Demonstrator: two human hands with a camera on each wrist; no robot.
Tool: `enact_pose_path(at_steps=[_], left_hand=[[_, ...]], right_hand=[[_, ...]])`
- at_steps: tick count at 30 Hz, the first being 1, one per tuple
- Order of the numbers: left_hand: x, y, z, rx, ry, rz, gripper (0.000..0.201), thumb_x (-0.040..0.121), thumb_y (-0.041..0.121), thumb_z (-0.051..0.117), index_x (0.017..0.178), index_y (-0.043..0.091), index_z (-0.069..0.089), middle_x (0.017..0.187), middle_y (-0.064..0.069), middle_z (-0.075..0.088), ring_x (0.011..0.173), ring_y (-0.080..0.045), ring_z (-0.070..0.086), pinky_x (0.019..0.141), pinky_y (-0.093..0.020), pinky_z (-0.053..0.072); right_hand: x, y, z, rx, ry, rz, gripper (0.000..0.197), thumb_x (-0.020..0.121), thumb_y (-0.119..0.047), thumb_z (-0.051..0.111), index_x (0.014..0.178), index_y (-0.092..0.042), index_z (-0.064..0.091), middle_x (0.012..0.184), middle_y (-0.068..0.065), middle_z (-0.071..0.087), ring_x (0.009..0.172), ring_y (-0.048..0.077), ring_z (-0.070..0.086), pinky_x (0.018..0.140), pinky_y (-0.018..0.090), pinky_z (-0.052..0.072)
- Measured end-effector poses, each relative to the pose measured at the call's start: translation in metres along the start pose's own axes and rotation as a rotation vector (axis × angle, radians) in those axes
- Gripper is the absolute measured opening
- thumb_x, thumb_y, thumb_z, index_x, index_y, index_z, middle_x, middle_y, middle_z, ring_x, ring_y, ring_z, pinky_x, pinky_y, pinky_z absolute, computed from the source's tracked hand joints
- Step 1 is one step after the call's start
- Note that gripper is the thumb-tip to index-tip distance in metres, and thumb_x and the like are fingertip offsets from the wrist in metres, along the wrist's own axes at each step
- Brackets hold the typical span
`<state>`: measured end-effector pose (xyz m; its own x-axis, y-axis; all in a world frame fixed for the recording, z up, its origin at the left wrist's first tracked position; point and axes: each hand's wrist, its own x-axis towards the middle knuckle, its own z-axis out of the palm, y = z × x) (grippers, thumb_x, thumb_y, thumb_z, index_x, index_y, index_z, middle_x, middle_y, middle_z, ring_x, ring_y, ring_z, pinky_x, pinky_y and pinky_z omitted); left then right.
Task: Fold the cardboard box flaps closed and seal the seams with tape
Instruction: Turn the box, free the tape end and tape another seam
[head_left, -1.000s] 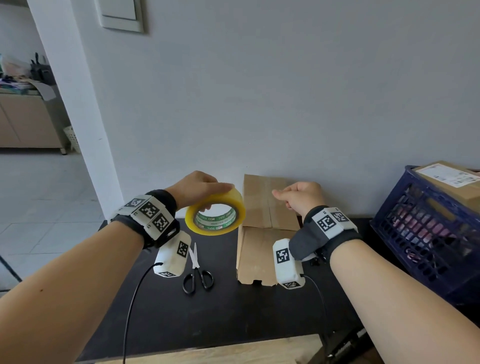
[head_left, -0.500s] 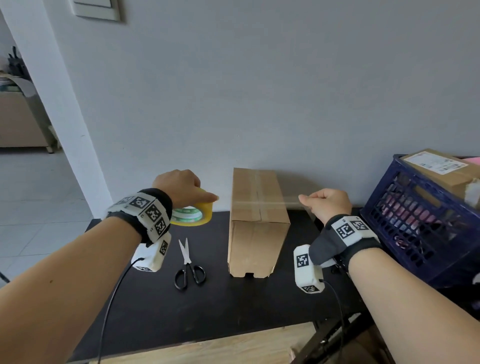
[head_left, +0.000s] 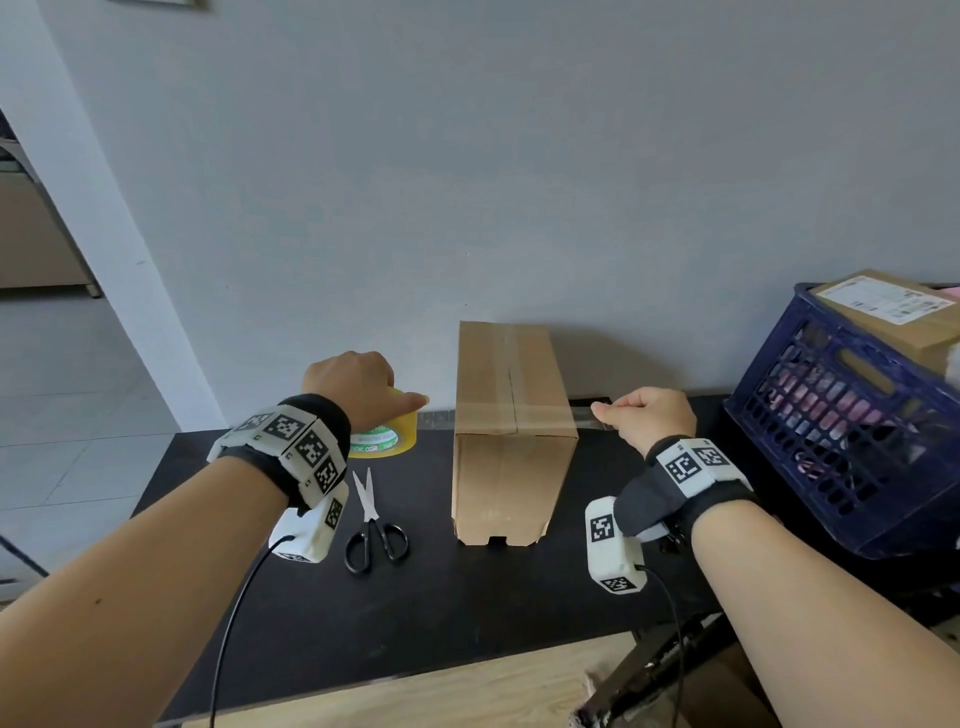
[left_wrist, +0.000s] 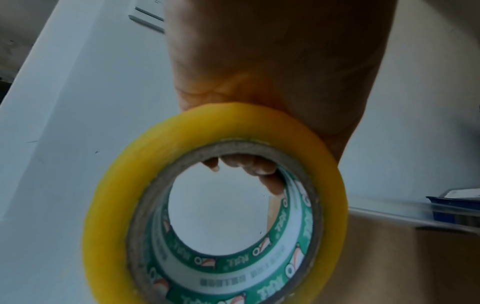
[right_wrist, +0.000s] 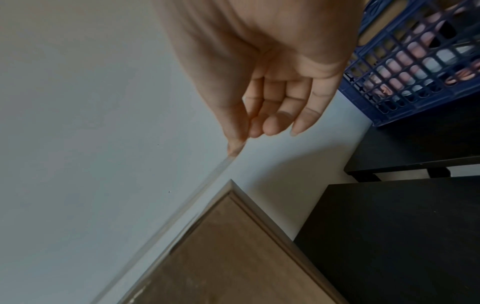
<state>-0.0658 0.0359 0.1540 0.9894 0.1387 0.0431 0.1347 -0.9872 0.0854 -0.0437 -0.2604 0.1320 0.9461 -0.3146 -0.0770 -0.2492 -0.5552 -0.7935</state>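
A tall brown cardboard box (head_left: 511, 431) stands on the black table (head_left: 415, 613) with its top flaps shut and a taped centre seam. My left hand (head_left: 358, 389) grips a yellow tape roll (head_left: 387, 439) left of the box, fingers hooked through its core (left_wrist: 249, 168). A clear tape strip (head_left: 589, 415) runs from the roll across the near end of the box top to my right hand (head_left: 644, 418), which pinches the strip's free end (right_wrist: 235, 149) to the right of the box. The box corner (right_wrist: 231, 185) sits just under the strip.
Black-handled scissors (head_left: 374, 519) lie on the table left of the box. A blue plastic crate (head_left: 852, 431) with another cardboard parcel (head_left: 888, 312) on top stands at the right. A grey wall rises right behind the box. A light wooden surface (head_left: 441, 696) borders the table's near edge.
The hands have drawn apart, stretching the tape strip across the box top. The left hand lowered the roll to table height left of the box; the right hand moved out to the right.
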Motion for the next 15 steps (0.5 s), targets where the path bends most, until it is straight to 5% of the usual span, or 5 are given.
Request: enact_pose_path(at_steps=[5,10,15], left_hand=[[-0.0009,-0.0011,0.005,0.007,0.031,-0.018,0.047,0.081,0.062,0.05,0.073,0.018,0.063,0.07,0.003,0.054,0.078,-0.021,0.054,0.066,-0.026,0.033],[0.0005,-0.0039,0.0067,-0.022,0.029,-0.021,0.049,0.078,0.067,0.051,0.077,0.02,0.062,0.069,0.006,0.05,0.079,-0.02,0.052,0.067,-0.026,0.034],[0.001,-0.0061,0.0082,-0.042,0.016,-0.034,0.057,0.072,0.071,0.056,0.079,0.015,0.066,0.068,0.004,0.053,0.077,-0.021,0.056,0.061,-0.025,0.034]], right_hand=[[-0.0012,0.0012,0.0024,0.001,-0.018,-0.017,0.02,0.077,-0.032,0.076,0.079,-0.014,0.067,0.08,0.003,0.067,0.078,0.017,0.059,0.071,0.024,0.04],[-0.0022,0.0035,0.0024,0.022,-0.011,-0.032,0.019,0.077,-0.031,0.076,0.072,-0.017,0.064,0.076,0.002,0.067,0.078,0.017,0.06,0.069,0.025,0.041],[-0.0043,0.0081,0.0044,0.024,-0.014,-0.062,0.02,0.076,-0.031,0.077,0.076,-0.015,0.065,0.073,-0.002,0.065,0.071,0.011,0.057,0.054,0.019,0.037]])
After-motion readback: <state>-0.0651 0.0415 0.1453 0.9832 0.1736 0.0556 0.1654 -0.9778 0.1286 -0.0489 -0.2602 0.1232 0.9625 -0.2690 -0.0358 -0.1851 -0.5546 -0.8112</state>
